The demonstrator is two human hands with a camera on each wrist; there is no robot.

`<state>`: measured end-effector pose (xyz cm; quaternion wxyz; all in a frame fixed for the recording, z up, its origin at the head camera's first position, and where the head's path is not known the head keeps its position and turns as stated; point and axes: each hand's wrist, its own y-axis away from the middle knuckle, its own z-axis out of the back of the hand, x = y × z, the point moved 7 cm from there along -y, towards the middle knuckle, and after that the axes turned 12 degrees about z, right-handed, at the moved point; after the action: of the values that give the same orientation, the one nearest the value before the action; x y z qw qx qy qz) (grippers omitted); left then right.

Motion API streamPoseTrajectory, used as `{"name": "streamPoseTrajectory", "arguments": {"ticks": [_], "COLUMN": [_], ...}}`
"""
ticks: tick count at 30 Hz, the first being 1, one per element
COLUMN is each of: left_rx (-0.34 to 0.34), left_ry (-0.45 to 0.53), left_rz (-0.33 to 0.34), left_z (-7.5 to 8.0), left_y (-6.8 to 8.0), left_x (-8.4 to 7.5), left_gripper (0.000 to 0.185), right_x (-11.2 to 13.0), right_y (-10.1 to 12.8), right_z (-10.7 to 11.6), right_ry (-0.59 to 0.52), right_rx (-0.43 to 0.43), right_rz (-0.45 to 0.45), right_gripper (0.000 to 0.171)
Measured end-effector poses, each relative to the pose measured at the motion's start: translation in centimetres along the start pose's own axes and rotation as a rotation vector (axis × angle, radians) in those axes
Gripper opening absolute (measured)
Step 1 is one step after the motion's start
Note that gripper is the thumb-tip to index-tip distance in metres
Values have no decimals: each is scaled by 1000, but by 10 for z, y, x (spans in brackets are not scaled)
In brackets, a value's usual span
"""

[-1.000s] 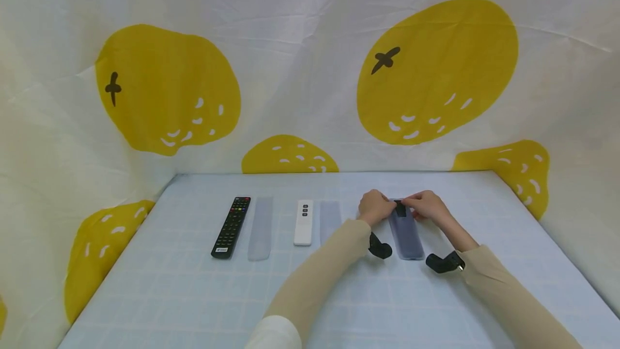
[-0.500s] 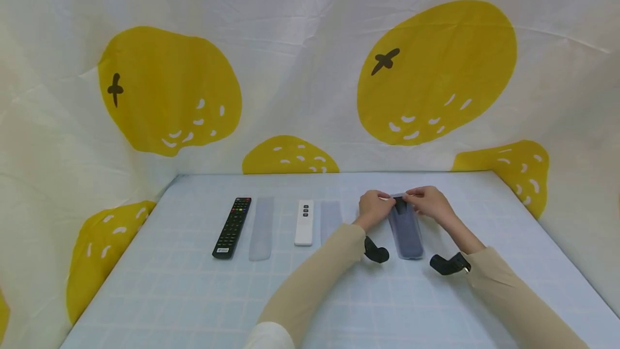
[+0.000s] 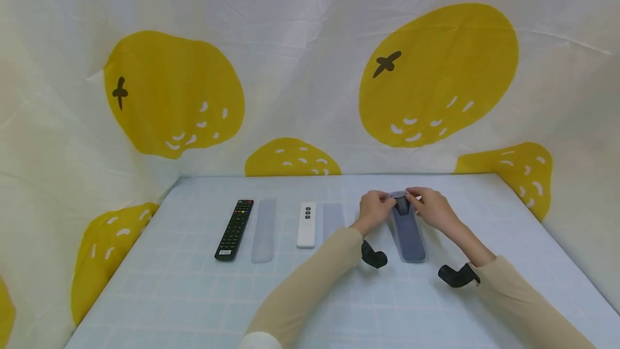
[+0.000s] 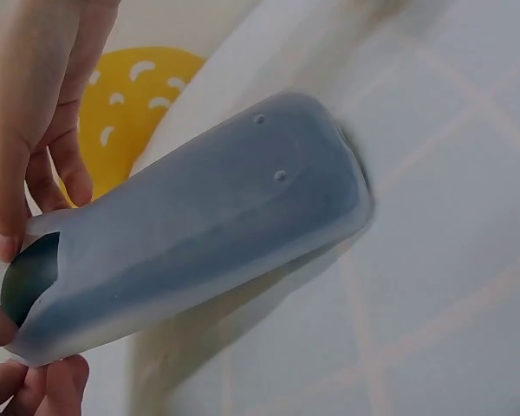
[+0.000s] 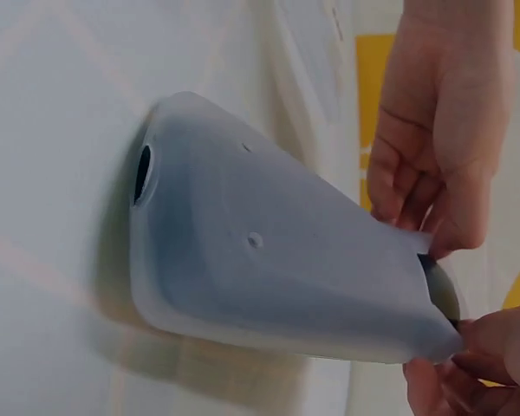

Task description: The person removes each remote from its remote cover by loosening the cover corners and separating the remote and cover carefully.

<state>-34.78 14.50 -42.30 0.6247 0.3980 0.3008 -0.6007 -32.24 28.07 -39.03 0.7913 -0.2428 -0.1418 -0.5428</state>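
Note:
A translucent silicone remote cover (image 3: 410,238) lies at the right of the table, its far end tipped up and its near end low at the cloth. Inside it a dark remote (image 3: 402,207) shows bare at the mouth; the rest is veiled by the cover. My left hand (image 3: 373,210) pinches the left edge of the mouth. The right edge is pinched by my right hand (image 3: 433,207). In the left wrist view two small bumps mark the cover (image 4: 191,221). The right wrist view shows a small hole in the closed end of the cover (image 5: 243,251).
Left of the hands lie a black remote (image 3: 234,229), a clear cover (image 3: 263,230), a white remote (image 3: 306,225) and another clear cover (image 3: 333,215), partly behind my left sleeve. A patterned curtain (image 3: 300,96) hangs behind the table (image 3: 194,295).
The far end of the cover has lifted, and its mouth has spread wider round the dark remote. My right hand and forearm have shifted slightly right. The other remotes stay put.

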Motion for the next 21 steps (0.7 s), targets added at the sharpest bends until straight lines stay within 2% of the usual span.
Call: {"name": "streamPoseTrajectory", "arguments": {"ticks": [4,8,17,21], "left_rx": [-21,-57,-124,-141], "left_ry": [-25,-45,-21,-17], "left_rz": [-79,-160,-260,-283], "left_z": [3,7,21,24], "left_y": [5,8,11,12], "left_x": [-5,-12,-28,-32], "left_gripper": [31,29,25,22], "right_x": [6,12,25,25], "right_y": [4,6,8,9], "right_z": [1,7,19,22], "right_ry": [38,103,251,272], "right_rx": [-42,-137,-394,-463], "right_rz": [38,105,314,356], "right_gripper": [34,30,23,20]}}
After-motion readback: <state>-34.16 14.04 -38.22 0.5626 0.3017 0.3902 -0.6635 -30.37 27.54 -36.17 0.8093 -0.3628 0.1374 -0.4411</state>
